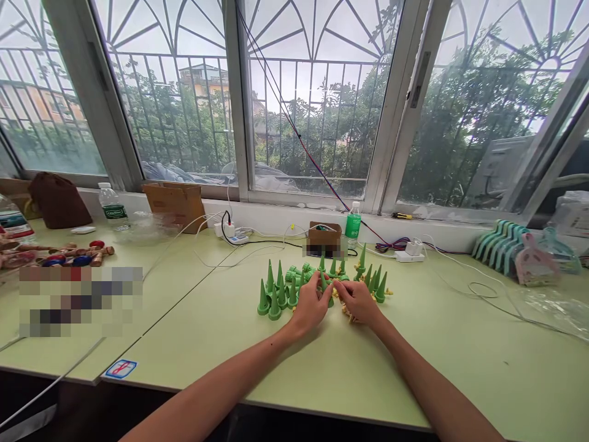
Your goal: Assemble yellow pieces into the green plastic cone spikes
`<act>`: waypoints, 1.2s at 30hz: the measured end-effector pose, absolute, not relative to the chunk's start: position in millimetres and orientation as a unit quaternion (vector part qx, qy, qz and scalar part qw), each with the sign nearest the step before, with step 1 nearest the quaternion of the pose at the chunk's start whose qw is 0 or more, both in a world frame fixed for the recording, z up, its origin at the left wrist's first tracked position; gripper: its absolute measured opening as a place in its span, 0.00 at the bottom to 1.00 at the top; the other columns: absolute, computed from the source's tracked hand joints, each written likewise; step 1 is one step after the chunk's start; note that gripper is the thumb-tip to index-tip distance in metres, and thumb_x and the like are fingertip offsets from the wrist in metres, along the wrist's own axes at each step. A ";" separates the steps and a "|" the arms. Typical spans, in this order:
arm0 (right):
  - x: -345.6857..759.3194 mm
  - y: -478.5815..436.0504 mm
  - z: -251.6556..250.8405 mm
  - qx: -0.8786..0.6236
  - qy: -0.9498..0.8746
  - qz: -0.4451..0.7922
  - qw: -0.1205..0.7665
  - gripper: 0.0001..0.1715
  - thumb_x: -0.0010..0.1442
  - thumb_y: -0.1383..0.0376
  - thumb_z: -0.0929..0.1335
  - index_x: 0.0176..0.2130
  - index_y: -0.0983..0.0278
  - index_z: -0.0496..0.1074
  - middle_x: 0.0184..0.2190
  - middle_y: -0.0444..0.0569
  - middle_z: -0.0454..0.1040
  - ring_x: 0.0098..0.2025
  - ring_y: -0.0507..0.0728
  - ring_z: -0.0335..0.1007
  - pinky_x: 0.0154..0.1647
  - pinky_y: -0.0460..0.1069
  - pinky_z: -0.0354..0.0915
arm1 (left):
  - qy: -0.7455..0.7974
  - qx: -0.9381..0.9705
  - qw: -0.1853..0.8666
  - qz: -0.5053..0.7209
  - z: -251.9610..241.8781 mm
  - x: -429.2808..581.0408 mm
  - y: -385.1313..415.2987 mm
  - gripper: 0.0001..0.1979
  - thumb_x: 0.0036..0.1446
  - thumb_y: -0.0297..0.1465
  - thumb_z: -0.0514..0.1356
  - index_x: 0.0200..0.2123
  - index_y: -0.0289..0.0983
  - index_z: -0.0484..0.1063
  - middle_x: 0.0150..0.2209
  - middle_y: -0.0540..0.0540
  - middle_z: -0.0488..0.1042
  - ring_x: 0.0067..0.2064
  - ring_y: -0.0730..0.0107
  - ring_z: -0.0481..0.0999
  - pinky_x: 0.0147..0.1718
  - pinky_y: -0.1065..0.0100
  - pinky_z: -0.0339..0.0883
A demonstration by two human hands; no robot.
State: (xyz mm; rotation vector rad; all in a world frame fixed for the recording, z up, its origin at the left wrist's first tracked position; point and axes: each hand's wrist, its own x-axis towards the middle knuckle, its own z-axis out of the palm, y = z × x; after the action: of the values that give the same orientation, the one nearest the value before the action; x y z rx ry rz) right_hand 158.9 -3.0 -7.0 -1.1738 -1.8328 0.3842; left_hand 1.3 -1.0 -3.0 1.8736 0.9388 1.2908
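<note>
Both my hands meet at the middle of a pale green table (322, 368). My left hand (311, 304) has its fingers curled around a green plastic cone (324, 283). Fingers pinched together, my right hand (358, 301) touches the same cone and some small yellow pieces (346, 312) beneath it. A cluster of green cones (276, 294) stands upright to the left of my hands, and more green cones (373, 281) stand to the right.
A green-labelled bottle (353, 223) and a small brown box (324, 236) stand behind the cones. Power strips (232, 233) and cables lie along the window sill. A cardboard box (175, 202) sits at back left, teal racks (499, 244) at right, wooden toys (69, 253) at left.
</note>
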 end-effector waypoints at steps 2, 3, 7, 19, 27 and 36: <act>159.1 -2.8 -7.6 -0.475 -0.741 0.156 0.449 0.32 0.67 0.50 0.58 0.17 0.63 0.57 0.15 0.41 0.58 0.19 0.49 0.51 0.23 0.47 0.49 | 0.359 0.715 0.337 0.496 -3.3 1.5 -1.0 0.14 0.61 0.43 0.55 0.40 0.37 0.63 0.26 0.54 0.63 0.17 0.82 0.55 0.18 0.75 0.44; 159.2 -2.7 -7.9 -0.475 -0.740 0.156 0.449 0.32 0.67 0.50 0.58 0.17 0.63 0.57 0.14 0.41 0.57 0.19 0.49 0.51 0.23 0.47 0.49 | 0.358 0.715 0.339 0.496 -3.4 1.6 -1.1 0.14 0.61 0.43 0.55 0.40 0.37 0.63 0.26 0.54 0.64 0.17 0.82 0.55 0.17 0.75 0.44; 159.1 -2.1 -8.1 -0.476 -0.738 0.155 0.452 0.34 0.66 0.47 0.58 0.16 0.63 0.55 0.13 0.41 0.56 0.18 0.49 0.50 0.21 0.47 0.49 | 0.352 0.712 0.349 0.498 -3.2 1.8 -1.8 0.16 0.60 0.44 0.55 0.39 0.37 0.64 0.29 0.51 0.67 0.17 0.83 0.55 0.17 0.75 0.44; 157.8 -3.4 -6.6 -0.496 -0.722 0.168 0.452 0.36 0.66 0.46 0.58 0.14 0.63 0.56 0.12 0.41 0.55 0.17 0.49 0.51 0.22 0.47 0.49 | 0.352 0.706 0.366 0.494 1.2 1.6 -3.0 0.15 0.60 0.43 0.56 0.39 0.36 0.63 0.26 0.54 0.61 0.17 0.84 0.52 0.17 0.75 0.43; 156.4 -11.0 2.3 -0.473 -0.717 0.175 0.481 0.24 0.65 0.50 0.61 0.27 0.63 0.67 0.20 0.43 0.68 0.21 0.51 0.60 0.23 0.46 0.56 | 0.367 0.661 0.377 0.535 -1.7 0.6 3.6 0.14 0.58 0.43 0.57 0.37 0.37 0.63 0.27 0.53 0.64 0.18 0.83 0.56 0.17 0.76 0.50; 157.3 -10.7 0.7 -0.443 -0.738 0.210 0.464 0.16 0.64 0.56 0.63 0.34 0.64 0.72 0.27 0.48 0.73 0.27 0.54 0.66 0.28 0.47 0.61 | 0.366 0.650 0.390 0.540 -2.8 0.7 3.8 0.14 0.57 0.42 0.58 0.36 0.37 0.64 0.28 0.51 0.67 0.20 0.81 0.60 0.18 0.76 0.52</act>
State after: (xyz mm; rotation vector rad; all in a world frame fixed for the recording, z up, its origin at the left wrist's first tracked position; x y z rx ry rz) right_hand 157.3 -10.7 0.7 -1.0877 -1.8146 0.5156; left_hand 0.7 3.8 -2.8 1.6527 0.9298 1.3720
